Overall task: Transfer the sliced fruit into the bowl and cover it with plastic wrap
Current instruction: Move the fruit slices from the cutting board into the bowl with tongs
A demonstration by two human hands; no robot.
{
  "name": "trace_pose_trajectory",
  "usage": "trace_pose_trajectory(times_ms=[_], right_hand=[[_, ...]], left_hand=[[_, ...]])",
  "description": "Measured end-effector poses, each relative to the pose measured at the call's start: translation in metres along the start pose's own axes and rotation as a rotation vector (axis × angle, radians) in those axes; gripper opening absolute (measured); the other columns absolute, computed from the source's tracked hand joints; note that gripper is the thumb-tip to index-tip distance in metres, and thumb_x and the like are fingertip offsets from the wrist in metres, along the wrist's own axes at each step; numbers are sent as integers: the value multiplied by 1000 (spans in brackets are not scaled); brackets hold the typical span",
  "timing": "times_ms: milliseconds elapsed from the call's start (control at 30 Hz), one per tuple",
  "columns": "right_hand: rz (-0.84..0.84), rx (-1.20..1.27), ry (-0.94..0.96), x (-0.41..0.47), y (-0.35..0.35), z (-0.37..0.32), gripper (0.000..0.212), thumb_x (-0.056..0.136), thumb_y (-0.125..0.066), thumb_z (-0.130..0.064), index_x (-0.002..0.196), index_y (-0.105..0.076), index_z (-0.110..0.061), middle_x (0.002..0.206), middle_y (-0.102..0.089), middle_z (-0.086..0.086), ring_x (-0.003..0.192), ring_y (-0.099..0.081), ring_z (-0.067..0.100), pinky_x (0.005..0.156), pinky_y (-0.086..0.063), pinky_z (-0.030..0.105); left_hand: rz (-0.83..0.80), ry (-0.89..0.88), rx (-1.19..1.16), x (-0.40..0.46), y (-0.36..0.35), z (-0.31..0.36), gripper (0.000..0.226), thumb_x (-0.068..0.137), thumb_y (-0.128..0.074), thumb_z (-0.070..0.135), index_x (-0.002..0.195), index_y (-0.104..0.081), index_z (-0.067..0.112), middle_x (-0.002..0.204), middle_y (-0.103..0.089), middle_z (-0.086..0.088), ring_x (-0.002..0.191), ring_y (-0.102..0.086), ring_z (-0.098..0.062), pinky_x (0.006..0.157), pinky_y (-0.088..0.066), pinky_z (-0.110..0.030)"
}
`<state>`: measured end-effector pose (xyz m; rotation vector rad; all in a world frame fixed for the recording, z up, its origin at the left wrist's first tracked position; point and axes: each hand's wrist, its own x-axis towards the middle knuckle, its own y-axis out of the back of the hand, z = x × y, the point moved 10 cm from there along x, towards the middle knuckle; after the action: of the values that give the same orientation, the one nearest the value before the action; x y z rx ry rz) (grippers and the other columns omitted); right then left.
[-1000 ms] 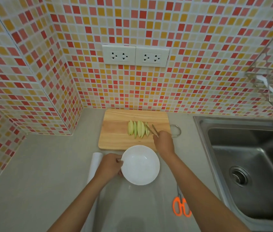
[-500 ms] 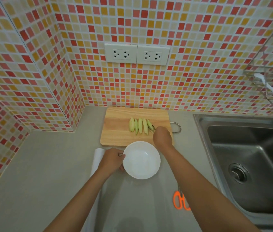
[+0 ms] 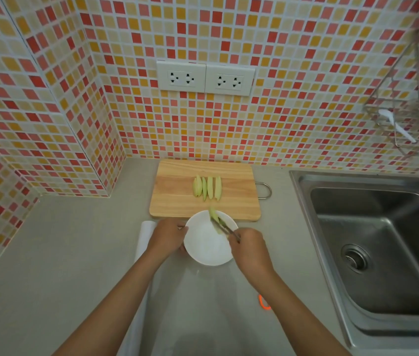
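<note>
Several pale green fruit slices (image 3: 207, 188) lie side by side on the wooden cutting board (image 3: 177, 199). Just in front of the board stands a white bowl (image 3: 207, 246). My left hand (image 3: 167, 237) grips the bowl's left rim. My right hand (image 3: 249, 249) holds thin metal tongs (image 3: 225, 228), which pinch one fruit slice (image 3: 213, 214) over the bowl's far rim. A roll of plastic wrap (image 3: 144, 236) lies left of the bowl, with a clear sheet (image 3: 203, 304) pulled out across the counter under the bowl.
A steel sink (image 3: 378, 253) fills the right side. Orange-handled scissors (image 3: 263, 303) lie by my right forearm, mostly hidden. A wire rack (image 3: 409, 119) with a white spoon hangs on the tiled wall at right. Two wall sockets (image 3: 205, 78) sit above the board.
My right hand has pulled back from the board toward the bowl, carrying one slice in the tongs. The row on the board is one slice shorter. My left hand stays on the bowl.
</note>
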<state>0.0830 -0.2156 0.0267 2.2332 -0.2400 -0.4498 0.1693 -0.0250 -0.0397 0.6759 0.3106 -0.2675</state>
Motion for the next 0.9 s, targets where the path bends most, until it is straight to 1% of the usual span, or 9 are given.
trace_pose_trajectory(times_ms=[167, 267, 333, 400, 467, 567, 667, 833, 900], right_hand=[[-62, -113, -46, -15, -16, 10, 39, 97, -46, -21, 59, -35, -16, 69, -46, 3, 67, -44, 21, 45, -24, 25], [-57, -175, -24, -12, -14, 5, 36, 97, -46, -23, 63, -39, -14, 85, -57, 11, 72, -47, 21, 56, -30, 25], [-26, -129, 9, -6, -7, -2, 31, 96, -47, -23, 68, -44, -11, 77, -54, 7, 70, -47, 21, 56, -30, 26], [26, -18, 11, 10, 7, -9, 36, 95, -49, -21, 61, -40, -11, 62, -44, 1, 66, -46, 22, 47, -26, 28], [83, 26, -10, 37, 19, -17, 33, 95, -49, -18, 63, -43, -9, 61, -43, 0, 65, -46, 23, 44, -23, 25], [102, -42, -47, 77, 21, -26, 18, 94, -48, -9, 80, -58, -4, 79, -58, 9, 71, -52, 26, 53, -32, 25], [69, -118, -54, 102, 7, -27, 13, 93, -48, -5, 86, -60, -4, 99, -66, 16, 88, -62, 32, 62, -38, 29], [53, -160, -67, 115, -4, -26, 16, 91, -47, -1, 77, -56, -4, 101, -66, 16, 87, -62, 32, 62, -39, 30], [53, -177, -67, 119, -7, -26, 25, 90, -46, 2, 67, -47, -8, 95, -65, 14, 88, -63, 31, 62, -39, 30]], left_hand=[[4, -7, 20, -1, 0, 1, 28, 93, -48, 11, 91, -74, 1, 76, -74, -20, 71, -72, -31, 78, -58, -46], [-3, -8, 23, 0, -1, 1, 28, 92, -47, 9, 90, -74, 2, 76, -73, -21, 71, -72, -32, 77, -59, -46], [-6, -20, 20, -1, -1, 2, 28, 92, -47, 9, 92, -75, 5, 76, -74, -20, 69, -73, -32, 76, -59, -44], [-9, -33, 33, -1, -1, 2, 28, 91, -48, 9, 92, -75, 6, 76, -74, -18, 66, -73, -30, 73, -60, -42], [-6, -34, 36, 0, -1, 2, 28, 90, -47, 8, 89, -75, 3, 74, -74, -18, 64, -72, -29, 72, -60, -43], [1, -34, 34, 0, -1, 1, 28, 90, -46, 7, 89, -74, 2, 72, -73, -18, 64, -72, -29, 71, -60, -45], [3, -44, 40, -2, -2, 3, 28, 91, -47, 8, 96, -75, 8, 75, -74, -16, 67, -72, -28, 73, -60, -42], [-1, -40, 58, -2, -3, 3, 27, 93, -49, 10, 105, -73, 9, 79, -75, -17, 68, -72, -27, 74, -60, -40], [0, -43, 60, -3, -3, 4, 27, 94, -49, 10, 106, -73, 9, 77, -75, -17, 66, -72, -26, 72, -60, -38]])
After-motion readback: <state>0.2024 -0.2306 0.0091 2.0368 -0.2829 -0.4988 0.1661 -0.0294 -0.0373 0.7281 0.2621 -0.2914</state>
